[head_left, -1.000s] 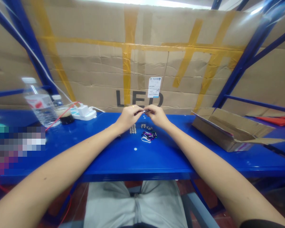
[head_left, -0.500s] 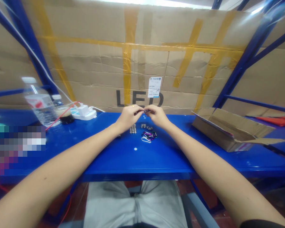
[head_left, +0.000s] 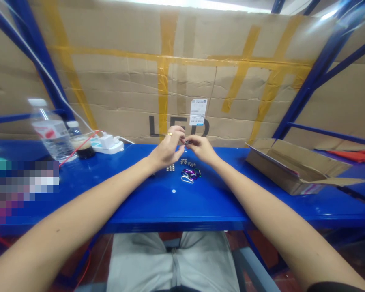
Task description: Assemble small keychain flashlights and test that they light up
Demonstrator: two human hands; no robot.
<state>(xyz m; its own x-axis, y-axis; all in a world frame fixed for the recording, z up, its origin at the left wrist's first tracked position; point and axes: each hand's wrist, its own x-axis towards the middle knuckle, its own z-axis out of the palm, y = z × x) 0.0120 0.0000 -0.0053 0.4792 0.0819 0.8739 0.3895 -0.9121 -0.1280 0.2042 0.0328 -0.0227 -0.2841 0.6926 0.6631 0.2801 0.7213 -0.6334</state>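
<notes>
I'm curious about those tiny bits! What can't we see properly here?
Head view.
Too tiny: small shiny piece at fingertips of left hand and right hand.
Blurred out: pixelated patch, far left.
Print too small: white paper label.
Inside mostly hidden by own wall: open brown cardboard box.

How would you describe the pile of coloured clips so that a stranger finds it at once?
Over the blue table, the left hand and right hand meet below the letters LED on the cardboard wall. The clips lie on the table just nearer than the right hand. Unlike the silver bits beside them, they are purple, blue and green.
</notes>
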